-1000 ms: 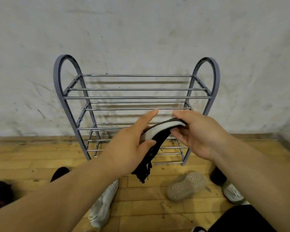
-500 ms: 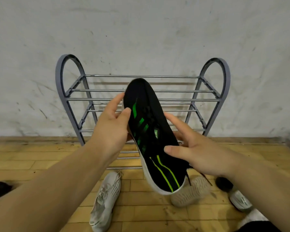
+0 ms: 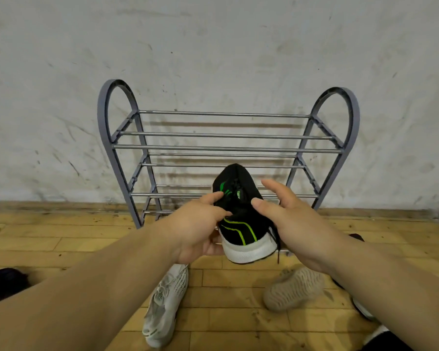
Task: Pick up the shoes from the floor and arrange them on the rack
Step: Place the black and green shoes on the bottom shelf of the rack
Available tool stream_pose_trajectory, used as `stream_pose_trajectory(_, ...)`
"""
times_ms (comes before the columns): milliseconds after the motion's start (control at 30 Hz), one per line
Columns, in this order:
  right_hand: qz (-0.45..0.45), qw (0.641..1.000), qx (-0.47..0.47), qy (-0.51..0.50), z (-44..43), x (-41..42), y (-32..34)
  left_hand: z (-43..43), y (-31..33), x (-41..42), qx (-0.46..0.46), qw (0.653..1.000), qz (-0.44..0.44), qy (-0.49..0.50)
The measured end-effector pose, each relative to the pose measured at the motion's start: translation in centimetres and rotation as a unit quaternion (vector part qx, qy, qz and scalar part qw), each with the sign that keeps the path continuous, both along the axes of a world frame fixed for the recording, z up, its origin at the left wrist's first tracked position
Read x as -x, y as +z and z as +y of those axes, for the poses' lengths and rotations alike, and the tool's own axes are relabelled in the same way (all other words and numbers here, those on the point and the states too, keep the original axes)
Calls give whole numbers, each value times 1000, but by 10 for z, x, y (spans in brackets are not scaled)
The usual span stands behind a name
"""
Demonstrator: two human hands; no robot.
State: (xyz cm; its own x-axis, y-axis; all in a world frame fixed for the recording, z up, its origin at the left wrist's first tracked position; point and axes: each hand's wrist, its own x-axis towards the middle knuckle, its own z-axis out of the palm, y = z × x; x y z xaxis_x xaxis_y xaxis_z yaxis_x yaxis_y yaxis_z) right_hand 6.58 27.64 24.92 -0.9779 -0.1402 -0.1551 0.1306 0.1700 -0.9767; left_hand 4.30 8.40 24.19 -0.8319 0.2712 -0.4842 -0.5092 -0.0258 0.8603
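Note:
A black shoe (image 3: 241,224) with green stripes and a white sole is held upright, toe towards the rack, in front of the lower shelves of the grey metal rack (image 3: 226,148). My left hand (image 3: 198,229) grips its left side, thumb and fingers on the upper and palm under the sole. My right hand (image 3: 289,219) lies against the shoe's right side with straight fingers, its thumb touching the upper. On the floor below lie a white shoe (image 3: 166,302) and a beige knit shoe (image 3: 293,290). All rack shelves are bare.
The rack stands against a scuffed white wall on a wooden floor. A dark shoe (image 3: 5,282) sits at the far left. Another dark shoe with a white sole (image 3: 363,307) is partly hidden behind my right forearm.
The black shoe has turned from tilted, heel down, to level and has dropped lower towards the rack's lower shelves. My right hand has loosened from a grip to straight fingers.

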Motion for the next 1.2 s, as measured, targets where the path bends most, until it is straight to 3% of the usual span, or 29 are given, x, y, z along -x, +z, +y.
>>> stream_pose_trajectory(133, -26, 998, 14, 48, -10, -2, 1, -8, -1, 5, 5, 1000, 12, 26)
stream_pose_trajectory(233, -13, 997, -6, 78, -12, -4, -5, -28, 7, 4, 39, 998, 43, -35)
stream_pose_trajectory(367, -31, 990, -35, 133, -10, -8, -14, -73, 21, 6, 175, 966, 68, -176)
stream_pose_trajectory(467, -93, 984, -56, 138, -19, -7, -36, -117, 10, 2, 256, 948, 65, -176)
stream_pose_trajectory(667, -186, 972, -68, 127, -80, 9, -116, -208, -87, -24, 356, 931, -23, -70)
stream_pose_trajectory(867, -247, 962, -24, 112, -166, 18, -213, -264, -210, -46, 477, 878, -33, -9)
stream_pose_trajectory(1000, -323, 942, 30, 88, -195, 25, -264, -293, -283, -46, 543, 838, -29, -41)
stream_pose_trajectory(1200, -347, 934, 33, 71, -199, 35, -287, -321, -342, -24, 542, 827, -27, -150)
